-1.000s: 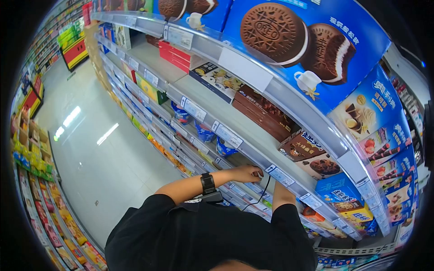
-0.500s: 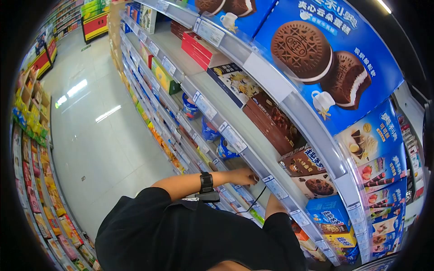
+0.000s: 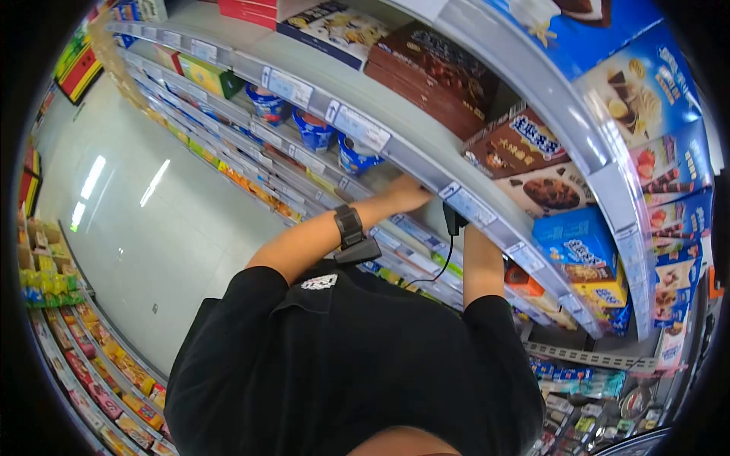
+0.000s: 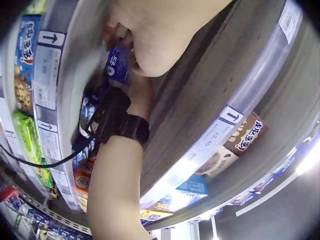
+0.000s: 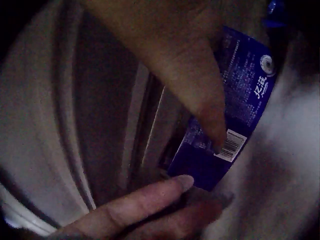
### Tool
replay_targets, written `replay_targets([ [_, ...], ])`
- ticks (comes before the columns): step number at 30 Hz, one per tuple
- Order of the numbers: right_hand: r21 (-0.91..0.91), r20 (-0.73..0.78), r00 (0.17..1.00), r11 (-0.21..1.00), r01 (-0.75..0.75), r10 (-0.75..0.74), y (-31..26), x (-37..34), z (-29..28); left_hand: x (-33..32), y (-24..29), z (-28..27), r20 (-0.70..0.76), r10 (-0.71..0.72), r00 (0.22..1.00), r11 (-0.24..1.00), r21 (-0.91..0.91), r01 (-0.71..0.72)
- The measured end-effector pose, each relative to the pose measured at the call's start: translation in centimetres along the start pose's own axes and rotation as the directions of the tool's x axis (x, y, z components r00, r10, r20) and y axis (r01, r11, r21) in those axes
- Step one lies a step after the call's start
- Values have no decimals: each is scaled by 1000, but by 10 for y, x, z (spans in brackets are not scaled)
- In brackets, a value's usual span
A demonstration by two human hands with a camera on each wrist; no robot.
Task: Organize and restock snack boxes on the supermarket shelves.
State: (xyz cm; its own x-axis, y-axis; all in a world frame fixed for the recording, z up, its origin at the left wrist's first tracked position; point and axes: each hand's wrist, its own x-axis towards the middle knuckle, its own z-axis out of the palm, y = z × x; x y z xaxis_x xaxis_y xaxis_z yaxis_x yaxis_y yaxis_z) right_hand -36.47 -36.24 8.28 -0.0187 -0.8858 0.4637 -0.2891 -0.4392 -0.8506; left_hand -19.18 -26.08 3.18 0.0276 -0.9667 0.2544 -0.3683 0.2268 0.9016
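A blue package point(image 4: 118, 65) with a white barcode, seen on the package point(image 5: 231, 145) in the right wrist view, is between both hands. My left hand point(image 4: 155, 35) has its fingers curled at the package's upper end; in the head view this hand point(image 3: 408, 194) is blurred at the lower shelf's front. The thumb of my right hand point(image 5: 185, 65) presses on the printed face, its other fingers hidden. Fingertips from the lower left, apparently the left hand's, touch the package's edge. The head view shows the right forearm point(image 3: 481, 262), its hand hidden beneath the upper shelf edge.
Blue cups point(image 3: 312, 131) stand on the lower shelf beside the left hand. Brown cookie boxes point(image 3: 525, 144) and a blue box point(image 3: 574, 239) are on the shelf above. A black cable point(image 3: 443, 266) hangs between the arms. A floor aisle point(image 3: 167, 220) runs at left.
The head view has shifted closer to the lower shelf and its cups. A black device at the right wrist has come into sight below the shelf edge. Both arms still reach in there.
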Motion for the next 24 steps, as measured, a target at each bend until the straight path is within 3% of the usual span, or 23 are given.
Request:
replay_targets([
  [5,197,-48,997,979,-55,65,-6,-32,-17,-22,30,-19,-137,176,975,923,367,-115],
  [8,279,-71,994,959,-58,81,-13,-42,-20,-22,34,-25,-204,297,933,850,502,-161],
  [11,344,-86,993,938,-43,77,-22,-37,-25,-13,24,-27,-186,324,928,791,592,-157],
  [15,426,-76,995,904,-27,66,-34,-18,-37,19,11,-34,-106,254,961,909,367,-200],
  [17,449,-60,996,893,-32,67,-34,-14,-39,33,5,-30,-131,201,971,942,298,-155],
  [20,473,-27,997,879,-51,72,-28,-14,-36,59,-42,-7,-223,235,946,954,238,-181],
  [22,485,-9,997,873,-61,75,-24,-15,-32,70,-57,3,-294,296,909,929,310,-203],
  [24,495,3,997,866,-70,79,-22,-16,-30,70,-47,0,-308,254,917,949,263,-175],
])
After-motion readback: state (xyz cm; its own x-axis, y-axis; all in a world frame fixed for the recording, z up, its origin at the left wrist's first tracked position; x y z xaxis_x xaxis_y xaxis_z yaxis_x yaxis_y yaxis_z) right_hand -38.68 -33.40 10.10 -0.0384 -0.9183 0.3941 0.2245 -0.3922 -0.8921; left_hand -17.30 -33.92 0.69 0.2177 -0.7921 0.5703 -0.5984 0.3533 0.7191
